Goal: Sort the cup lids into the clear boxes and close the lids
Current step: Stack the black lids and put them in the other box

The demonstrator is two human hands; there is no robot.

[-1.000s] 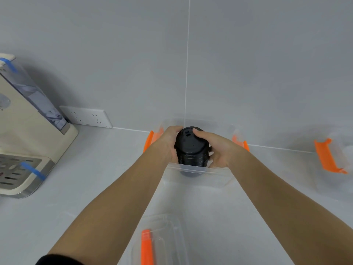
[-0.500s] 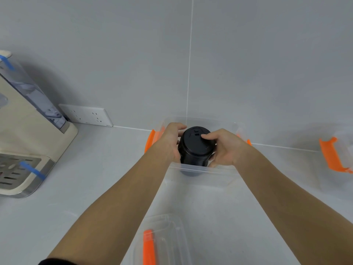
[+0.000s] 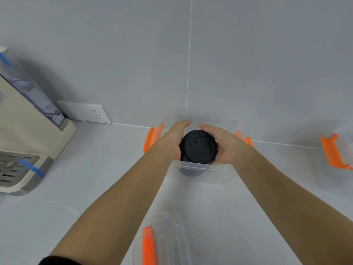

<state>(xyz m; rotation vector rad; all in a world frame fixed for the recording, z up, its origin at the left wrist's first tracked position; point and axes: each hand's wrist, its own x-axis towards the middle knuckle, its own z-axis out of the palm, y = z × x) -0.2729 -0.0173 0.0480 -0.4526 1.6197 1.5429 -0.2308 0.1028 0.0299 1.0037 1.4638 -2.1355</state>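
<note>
The left hand (image 3: pixel 172 142) and the right hand (image 3: pixel 223 146) clasp a stack of black cup lids (image 3: pixel 198 147) between them, each with fingers and thumb curled round its side. Over the last second the stack has sunk from above the rim into the clear box (image 3: pixel 219 172) at the back edge of the worktop (image 3: pixel 95 169). It has also turned, so that its round top now faces up where its ribbed side showed before. Its lower end shows dark through the box's front wall, so it looks close to the floor of the box, though contact cannot be judged. For the task, this batch is nearly placed; letting go comes next, then fitting a cover. The box's orange latches (image 3: pixel 150 137) hang open at both ends, and a clear box lid (image 3: pixel 168 240) with an orange clip lies loose at the front edge. Both forearms reach straight forward and converge on the box, wrists bent slightly down, palms facing each other across the stack.
</note>
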